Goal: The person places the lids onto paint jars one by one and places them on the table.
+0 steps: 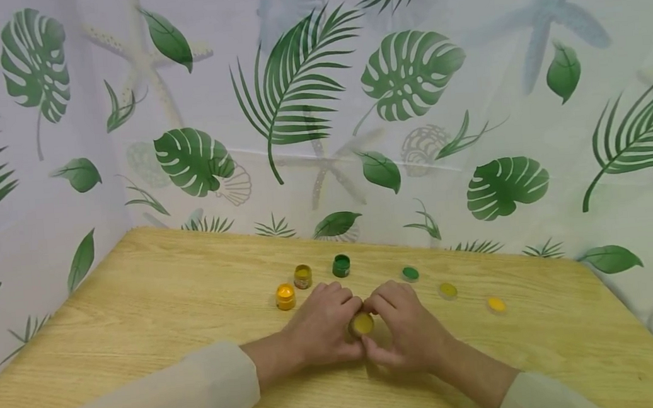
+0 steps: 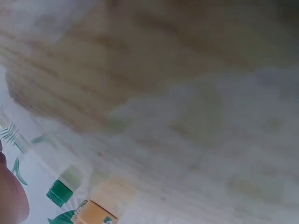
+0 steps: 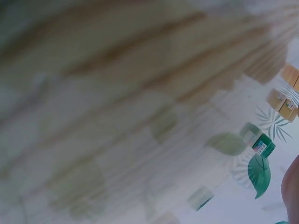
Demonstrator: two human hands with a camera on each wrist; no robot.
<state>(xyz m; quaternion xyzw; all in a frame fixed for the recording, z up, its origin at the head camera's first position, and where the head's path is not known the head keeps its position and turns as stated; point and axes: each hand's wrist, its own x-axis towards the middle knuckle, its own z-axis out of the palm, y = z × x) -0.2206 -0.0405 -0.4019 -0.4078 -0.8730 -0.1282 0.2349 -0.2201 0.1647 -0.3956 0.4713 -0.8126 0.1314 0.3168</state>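
In the head view, a small round paint jar (image 1: 362, 324) with a dull yellow top is between the two hands, low over the wooden table. My left hand (image 1: 329, 324) grips it from the left, fingers curled. From the right, my right hand (image 1: 406, 328) pinches its rim between thumb and fingers. Whether the yellow top is a lid or bare paint cannot be told. Both wrist views show only blurred wood grain and an edge of a hand, at the far left in the left wrist view and at the right in the right one.
Beyond the left hand stand uncovered jars: an orange jar (image 1: 285, 296), an olive-yellow jar (image 1: 302, 276) and a green jar (image 1: 341, 265). To the right lie a green lid (image 1: 410, 274), an olive lid (image 1: 448, 291) and a yellow lid (image 1: 496, 305). A leaf-patterned sheet (image 1: 319, 103) backs the table.
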